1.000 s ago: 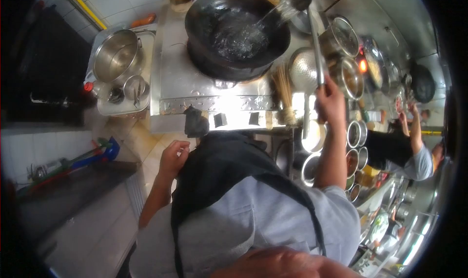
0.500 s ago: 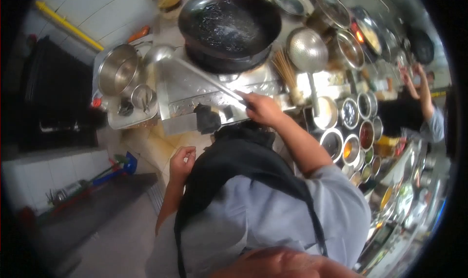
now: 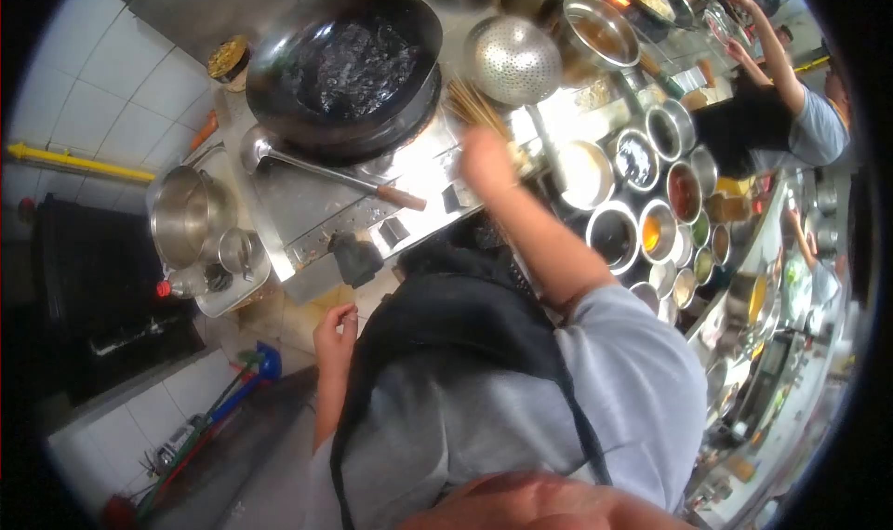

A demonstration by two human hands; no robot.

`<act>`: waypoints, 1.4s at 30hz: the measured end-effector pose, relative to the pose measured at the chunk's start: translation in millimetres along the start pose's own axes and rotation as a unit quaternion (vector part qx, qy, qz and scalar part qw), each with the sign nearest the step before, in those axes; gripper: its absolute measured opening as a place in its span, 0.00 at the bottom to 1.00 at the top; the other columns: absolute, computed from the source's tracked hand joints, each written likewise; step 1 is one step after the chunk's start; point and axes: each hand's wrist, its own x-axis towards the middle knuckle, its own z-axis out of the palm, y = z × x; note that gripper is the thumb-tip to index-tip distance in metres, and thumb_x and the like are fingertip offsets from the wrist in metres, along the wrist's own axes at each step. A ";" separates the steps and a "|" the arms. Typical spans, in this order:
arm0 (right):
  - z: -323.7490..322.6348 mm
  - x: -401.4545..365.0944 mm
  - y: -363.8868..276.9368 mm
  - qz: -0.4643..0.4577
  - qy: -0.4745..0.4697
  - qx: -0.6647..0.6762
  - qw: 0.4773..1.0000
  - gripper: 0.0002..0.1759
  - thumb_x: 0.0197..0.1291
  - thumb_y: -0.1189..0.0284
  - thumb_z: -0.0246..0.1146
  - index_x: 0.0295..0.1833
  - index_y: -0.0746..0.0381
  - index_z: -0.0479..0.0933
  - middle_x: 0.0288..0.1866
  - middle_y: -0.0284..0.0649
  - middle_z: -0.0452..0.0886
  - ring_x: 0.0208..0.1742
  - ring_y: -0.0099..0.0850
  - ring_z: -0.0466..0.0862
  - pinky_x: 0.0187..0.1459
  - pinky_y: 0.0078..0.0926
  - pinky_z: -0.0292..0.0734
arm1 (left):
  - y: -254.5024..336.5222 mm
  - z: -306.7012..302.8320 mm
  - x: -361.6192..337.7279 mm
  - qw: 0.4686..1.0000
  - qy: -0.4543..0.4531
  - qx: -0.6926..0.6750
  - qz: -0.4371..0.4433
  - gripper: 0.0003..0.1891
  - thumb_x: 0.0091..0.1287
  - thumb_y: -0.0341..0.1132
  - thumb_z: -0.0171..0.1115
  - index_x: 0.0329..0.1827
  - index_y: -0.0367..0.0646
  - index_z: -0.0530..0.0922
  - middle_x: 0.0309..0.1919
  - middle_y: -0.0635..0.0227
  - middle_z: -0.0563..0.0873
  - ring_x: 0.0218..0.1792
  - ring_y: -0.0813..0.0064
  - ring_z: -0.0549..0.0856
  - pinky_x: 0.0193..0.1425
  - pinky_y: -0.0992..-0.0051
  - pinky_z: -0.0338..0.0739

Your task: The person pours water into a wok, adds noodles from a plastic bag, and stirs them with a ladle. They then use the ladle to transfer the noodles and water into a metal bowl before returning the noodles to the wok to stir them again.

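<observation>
My right hand (image 3: pixel 486 165) is over the steel counter beside the bamboo brush (image 3: pixel 473 107); motion blur hides its fingers and whether it grips the brush. The ladle (image 3: pixel 321 169) lies on the counter, its wooden handle to the left of that hand, untouched. Above the ladle, the black wok (image 3: pixel 349 65) stands on its burner with dark, shiny contents. A large perforated strainer (image 3: pixel 513 60) rests right of the wok. My left hand (image 3: pixel 336 337) hangs low beside the black apron, its fingers curled in with nothing visible in them.
Several round containers of seasonings (image 3: pixel 653 232) stand at the right. A steel pot (image 3: pixel 183 216) and a small cup sit on a tray at the left. A dark cloth (image 3: pixel 354 258) hangs at the counter's front edge. Another person's arm (image 3: pixel 777 51) is at the upper right.
My right hand has let go of the ladle and moved to the bamboo brush. The ladle now lies on the counter. The view has turned, shifting the wok left in the picture.
</observation>
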 end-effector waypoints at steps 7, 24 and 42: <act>-36.6 44.2 161.1 0.188 -0.153 -0.150 0.959 0.12 0.56 0.68 0.64 0.39 0.65 0.86 0.38 0.51 0.87 0.43 0.44 0.88 0.48 0.41 0.83 | 31.4 32.3 43.1 1.000 -0.016 0.003 0.000 0.08 0.68 0.30 0.64 0.47 0.37 0.83 0.39 0.64 0.86 0.39 0.74 0.84 0.47 0.76 0.78; -112.5 103.6 123.9 0.183 0.050 0.109 0.976 0.29 0.64 0.73 0.56 0.69 0.65 0.60 0.47 0.60 0.82 0.45 0.56 0.86 0.47 0.48 0.82 | 65.1 81.0 89.4 1.000 0.001 0.010 0.006 0.08 0.67 0.30 0.63 0.46 0.38 0.84 0.37 0.65 0.85 0.35 0.76 0.83 0.44 0.77 0.78; -86.0 137.2 151.3 0.106 0.088 0.017 0.990 0.35 0.66 0.67 0.58 0.77 0.58 0.57 0.46 0.57 0.81 0.46 0.47 0.87 0.45 0.41 0.83 | 47.2 87.6 79.0 1.000 -0.005 -0.020 -0.020 0.08 0.68 0.29 0.64 0.46 0.39 0.84 0.40 0.62 0.86 0.39 0.72 0.85 0.47 0.75 0.78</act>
